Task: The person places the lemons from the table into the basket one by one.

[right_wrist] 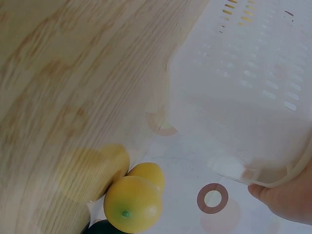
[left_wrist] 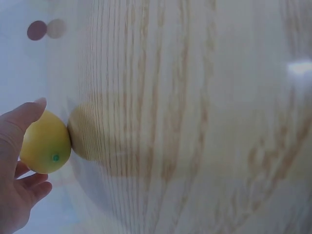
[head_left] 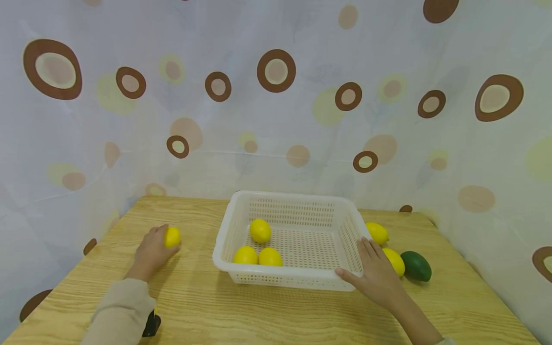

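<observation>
On the left of the table, my left hand (head_left: pixel 151 251) grips a lemon (head_left: pixel 173 237). The left wrist view has this lemon (left_wrist: pixel 46 144) between thumb and fingers, low at the wood. A white plastic basket (head_left: pixel 297 272) stands in the middle, with three lemons at its left end, one of them a lemon (head_left: pixel 260 231) behind the other two. My right hand (head_left: pixel 379 278) rests on the basket's right front corner, fingers straight over the side rim and thumb on the front rim. In the right wrist view, fingers (right_wrist: pixel 287 197) touch the basket's rim (right_wrist: pixel 278 183).
Right of the basket lie a lemon (head_left: pixel 377 234) at the back, another lemon (head_left: pixel 394 262) nearer, and a dark green avocado-like fruit (head_left: pixel 416 266). A black object (head_left: pixel 152 325) shows beside the left sleeve. A patterned curtain (head_left: pixel 276 120) hangs behind the wooden table (head_left: pixel 258 316).
</observation>
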{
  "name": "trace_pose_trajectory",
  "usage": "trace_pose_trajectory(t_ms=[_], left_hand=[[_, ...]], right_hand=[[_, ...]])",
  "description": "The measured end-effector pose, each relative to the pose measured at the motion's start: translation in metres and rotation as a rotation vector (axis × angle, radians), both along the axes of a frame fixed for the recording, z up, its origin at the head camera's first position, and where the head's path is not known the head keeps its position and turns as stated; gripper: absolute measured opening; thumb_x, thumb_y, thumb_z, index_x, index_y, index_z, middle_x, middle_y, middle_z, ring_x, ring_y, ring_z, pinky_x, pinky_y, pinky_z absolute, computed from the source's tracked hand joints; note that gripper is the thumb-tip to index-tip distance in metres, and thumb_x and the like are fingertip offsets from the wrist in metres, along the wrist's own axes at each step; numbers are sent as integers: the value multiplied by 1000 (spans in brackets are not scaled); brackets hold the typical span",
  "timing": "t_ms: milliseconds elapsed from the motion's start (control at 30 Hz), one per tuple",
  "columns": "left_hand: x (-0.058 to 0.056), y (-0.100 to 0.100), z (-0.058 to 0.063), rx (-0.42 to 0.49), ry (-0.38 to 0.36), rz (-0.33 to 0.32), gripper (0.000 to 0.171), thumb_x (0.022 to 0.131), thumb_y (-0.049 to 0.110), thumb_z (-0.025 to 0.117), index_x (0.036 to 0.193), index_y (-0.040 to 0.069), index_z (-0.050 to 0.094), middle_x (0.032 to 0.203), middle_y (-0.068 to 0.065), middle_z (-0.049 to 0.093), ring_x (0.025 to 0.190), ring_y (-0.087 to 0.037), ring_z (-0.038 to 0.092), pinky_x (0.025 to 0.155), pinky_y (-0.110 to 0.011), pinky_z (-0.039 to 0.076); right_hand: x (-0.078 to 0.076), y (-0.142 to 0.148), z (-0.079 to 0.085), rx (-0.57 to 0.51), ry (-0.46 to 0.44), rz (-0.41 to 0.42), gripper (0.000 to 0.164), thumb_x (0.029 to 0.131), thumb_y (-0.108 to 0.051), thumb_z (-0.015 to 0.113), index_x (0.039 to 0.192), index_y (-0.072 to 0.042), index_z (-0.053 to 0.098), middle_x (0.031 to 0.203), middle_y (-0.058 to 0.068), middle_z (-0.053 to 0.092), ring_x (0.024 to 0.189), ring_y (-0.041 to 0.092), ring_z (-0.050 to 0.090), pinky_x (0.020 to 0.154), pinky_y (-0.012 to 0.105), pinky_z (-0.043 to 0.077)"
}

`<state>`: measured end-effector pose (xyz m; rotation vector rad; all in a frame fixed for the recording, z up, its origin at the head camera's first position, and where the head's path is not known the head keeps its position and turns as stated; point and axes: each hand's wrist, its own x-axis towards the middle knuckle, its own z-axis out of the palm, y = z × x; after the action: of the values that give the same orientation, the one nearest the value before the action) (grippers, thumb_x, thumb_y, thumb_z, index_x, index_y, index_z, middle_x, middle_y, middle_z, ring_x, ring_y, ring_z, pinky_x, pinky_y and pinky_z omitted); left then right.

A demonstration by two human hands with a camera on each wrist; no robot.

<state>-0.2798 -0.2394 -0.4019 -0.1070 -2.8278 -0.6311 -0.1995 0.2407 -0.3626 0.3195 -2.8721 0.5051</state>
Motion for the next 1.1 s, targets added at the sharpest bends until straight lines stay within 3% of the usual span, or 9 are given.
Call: trace_pose_trajectory(t_ms=[467, 1100], left_hand=[[-3, 1, 0, 35, -21, -3, 62, 81, 8, 65, 127, -20, 35, 119, -43, 43, 106, -53, 48, 90, -59, 44], [-2, 2, 1, 17, -5, -33, 59, 77, 6, 69, 122, -20, 41, 113, -41, 48, 100, -50, 52, 86, -57, 45]], right_hand=[[-1, 1, 1, 7, 12, -1, 96, 83, -58, 55, 138, 15, 27, 146, 34, 23, 135, 50, 18, 107, 65, 19], [1, 0, 0, 5, 3, -4, 96, 83, -58, 55, 138, 15, 27, 147, 33, 22, 135, 50, 18, 107, 65, 19]])
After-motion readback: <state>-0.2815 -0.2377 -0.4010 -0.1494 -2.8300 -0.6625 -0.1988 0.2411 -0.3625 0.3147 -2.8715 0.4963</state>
